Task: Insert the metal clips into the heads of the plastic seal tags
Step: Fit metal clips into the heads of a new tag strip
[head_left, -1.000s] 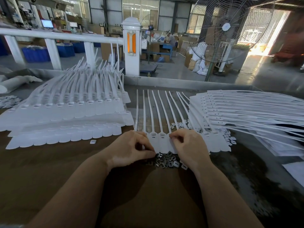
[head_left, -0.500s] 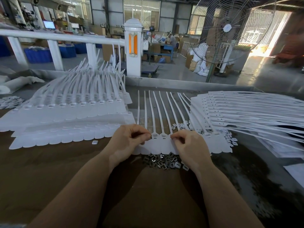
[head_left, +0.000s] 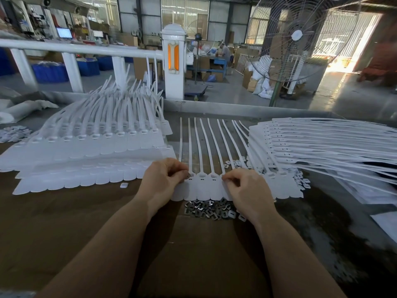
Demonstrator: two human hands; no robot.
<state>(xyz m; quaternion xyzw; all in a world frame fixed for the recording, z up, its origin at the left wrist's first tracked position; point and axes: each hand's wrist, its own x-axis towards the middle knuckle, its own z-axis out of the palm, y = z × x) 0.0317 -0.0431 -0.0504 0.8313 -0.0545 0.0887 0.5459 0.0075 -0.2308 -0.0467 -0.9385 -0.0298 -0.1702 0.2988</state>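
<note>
A row of white plastic seal tags [head_left: 205, 186] lies at the centre of the frame on the brown bench [head_left: 64, 211], joined side by side. Each has a flat rounded flag toward the person, a small slotted head above it, and a thin tail running up the frame. Just below the row, touching its lower edge, sits a small heap of shiny metal clips [head_left: 209, 209].

The left hand [head_left: 162, 181] rests on the left end of the row, its grip closed to a pinch: thumb and forefinger meet on a small dark piece at the head of the leftmost tag, most likely a metal clip, though it is too small to be sure. The right hand [head_left: 245, 190] lies on the right part of the row with fingers curled, their tips pressed together at a tag head; whether anything is held in that grip cannot be told.

At left of the frame a large stack of tags [head_left: 92, 147] lies fanned with tails curving upward. At right another stack [head_left: 311, 145] lies with tails running off to the right edge.

Compared with a second ago, both hands have moved up the row from the flags to the heads, and the clip heap, then partly covered by the hands, is in plain view.
</note>
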